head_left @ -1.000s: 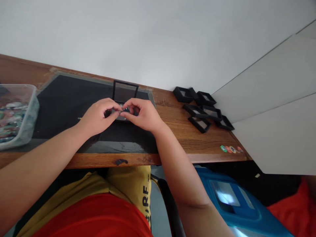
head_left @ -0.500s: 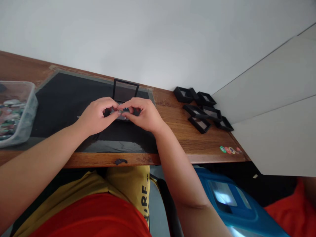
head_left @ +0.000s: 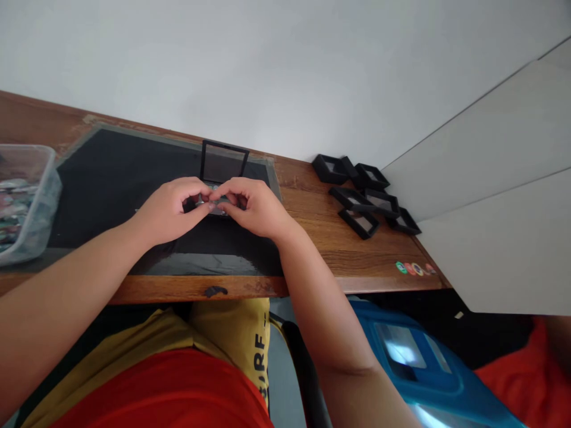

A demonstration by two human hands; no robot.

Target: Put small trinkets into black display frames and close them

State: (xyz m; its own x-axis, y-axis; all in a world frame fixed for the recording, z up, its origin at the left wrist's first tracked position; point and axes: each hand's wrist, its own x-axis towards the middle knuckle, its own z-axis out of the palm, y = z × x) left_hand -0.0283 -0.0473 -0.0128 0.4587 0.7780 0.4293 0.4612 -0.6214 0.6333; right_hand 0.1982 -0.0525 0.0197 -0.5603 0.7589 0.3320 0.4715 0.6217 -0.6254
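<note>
My left hand (head_left: 175,208) and my right hand (head_left: 253,207) meet at the fingertips over a small black box with a raised, window-like lid (head_left: 223,163). Both hands are closed in a pinch. Whatever lies between the fingers is small and mostly covered, so I cannot make it out. Some shiny, greyish bits show just under the fingertips, inside the box. The box stands on a black mat (head_left: 111,178) taped to the wooden desk.
To the left stands a clear plastic tub (head_left: 42,208) holding many small mixed pieces. Several black open boxes (head_left: 357,199) are piled at the right of the wooden desk (head_left: 307,220). Round stickers (head_left: 417,269) sit near its front edge. A blue plastic object (head_left: 428,356) is below.
The hands remain together over the box, with only slight finger movement. The whole view has shifted a little, so things appear slightly further left.
</note>
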